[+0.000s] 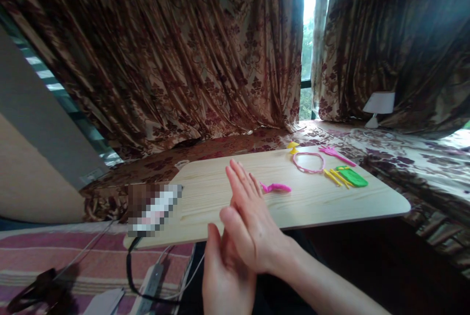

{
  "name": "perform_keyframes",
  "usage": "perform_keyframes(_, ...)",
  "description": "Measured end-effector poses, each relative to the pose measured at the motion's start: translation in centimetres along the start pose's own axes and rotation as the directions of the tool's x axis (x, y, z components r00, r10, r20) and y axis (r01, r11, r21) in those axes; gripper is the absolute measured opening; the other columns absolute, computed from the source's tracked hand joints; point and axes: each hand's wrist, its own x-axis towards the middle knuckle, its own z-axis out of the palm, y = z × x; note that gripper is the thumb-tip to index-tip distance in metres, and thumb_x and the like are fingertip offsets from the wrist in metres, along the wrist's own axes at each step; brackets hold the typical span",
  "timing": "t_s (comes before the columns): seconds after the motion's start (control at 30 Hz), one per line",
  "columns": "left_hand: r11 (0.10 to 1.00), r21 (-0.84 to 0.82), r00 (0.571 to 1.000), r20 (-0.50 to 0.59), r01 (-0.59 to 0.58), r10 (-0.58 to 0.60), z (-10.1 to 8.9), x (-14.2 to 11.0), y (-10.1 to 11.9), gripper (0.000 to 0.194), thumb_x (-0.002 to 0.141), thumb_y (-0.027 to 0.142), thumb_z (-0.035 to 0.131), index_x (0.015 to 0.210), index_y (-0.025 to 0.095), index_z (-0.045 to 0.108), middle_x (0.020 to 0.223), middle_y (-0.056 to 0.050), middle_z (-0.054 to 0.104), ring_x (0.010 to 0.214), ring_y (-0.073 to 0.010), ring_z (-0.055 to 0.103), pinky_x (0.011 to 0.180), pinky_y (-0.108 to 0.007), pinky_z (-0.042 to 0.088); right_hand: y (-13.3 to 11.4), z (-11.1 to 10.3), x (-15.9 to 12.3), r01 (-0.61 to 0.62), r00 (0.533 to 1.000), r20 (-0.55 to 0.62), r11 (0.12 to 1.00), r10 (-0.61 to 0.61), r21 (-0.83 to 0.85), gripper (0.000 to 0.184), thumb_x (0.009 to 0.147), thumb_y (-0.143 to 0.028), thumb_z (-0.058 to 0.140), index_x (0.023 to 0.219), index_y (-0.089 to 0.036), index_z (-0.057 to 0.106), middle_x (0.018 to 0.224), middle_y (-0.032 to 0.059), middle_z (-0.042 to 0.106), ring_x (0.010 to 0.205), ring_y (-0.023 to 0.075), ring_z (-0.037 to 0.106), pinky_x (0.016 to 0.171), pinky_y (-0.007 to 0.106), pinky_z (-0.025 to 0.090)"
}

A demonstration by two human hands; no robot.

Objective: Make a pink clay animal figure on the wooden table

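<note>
My right hand (257, 229) lies palm against palm on my left hand (228, 283), above the near edge of the table. Its fingers are stretched out flat and point away from me. The left thumb stands straight up, while most of the left fingers are hidden behind the right hand. Whether anything is between the palms does not show. Just beyond the right fingers, a bright pink, clay-like piece (278, 187) rests on the light wood folding table (205, 187).
Toward the right of the table lie a pink ring (309, 171), a small yellow mushroom-shaped piece (293, 147), a pink hand-shaped piece (337, 155), yellow sticks (334, 178) and a green slab (354, 178). A blurred-out device (156, 209) with a black cable sits at left.
</note>
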Motion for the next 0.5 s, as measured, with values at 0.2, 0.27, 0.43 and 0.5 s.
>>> perform_keyframes(0.2,0.987,0.137,0.996,-0.014,-0.085,0.088,0.1,0.7,0.4,0.051,0.087,0.06,0.026,0.13,0.043,0.047,0.143,0.011,0.041,0.14,-0.02,0.017,0.113,-0.045,0.021,-0.9,1.2,-2.2,0.283,0.949,0.153,0.959,-0.277,-0.023,0.068,0.089,-0.045,0.044,0.146,-0.016,0.02,0.154,0.0065,0.016,0.141,0.0248,0.011,0.115,0.046,0.01)
perform_keyframes(0.27,0.995,0.088,0.999,-0.003,-0.053,0.053,0.5,0.2,0.3,0.058,0.087,0.062,0.018,0.129,0.038,0.05,0.14,0.006,0.047,0.137,-0.0233,0.027,0.112,-0.047,0.023,-0.1,0.4,-0.5,0.09,0.996,0.03,0.995,-0.089,-0.037,0.063,0.091,-0.04,0.038,0.145,-0.014,0.021,0.155,0.0083,0.013,0.142,0.0244,0.008,0.114,0.048,0.009)
perform_keyframes(0.43,0.987,0.154,0.996,0.085,-0.048,0.035,0.6,1.1,0.1,0.074,0.087,0.06,0.005,0.116,0.024,0.064,0.129,-0.004,0.059,0.133,-0.0214,0.036,0.109,-0.041,0.029,0.6,-0.4,-0.4,0.043,0.999,0.03,0.999,-0.042,-0.026,0.064,0.093,-0.038,0.034,0.148,-0.014,0.009,0.155,0.0069,0.008,0.142,0.0236,0.006,0.114,0.049,0.008)
perform_keyframes(0.5,0.96,0.265,0.993,0.102,-0.087,0.061,0.3,1.7,0.2,0.075,0.087,0.056,0.005,0.111,0.021,0.067,0.128,-0.006,0.059,0.134,-0.0184,0.034,0.107,-0.036,0.031,-0.1,0.2,-1.9,0.223,0.963,0.153,0.975,-0.22,-0.003,0.069,0.091,-0.044,0.038,0.148,-0.018,0.009,0.155,0.0043,0.012,0.142,0.0215,0.009,0.116,0.043,0.005)
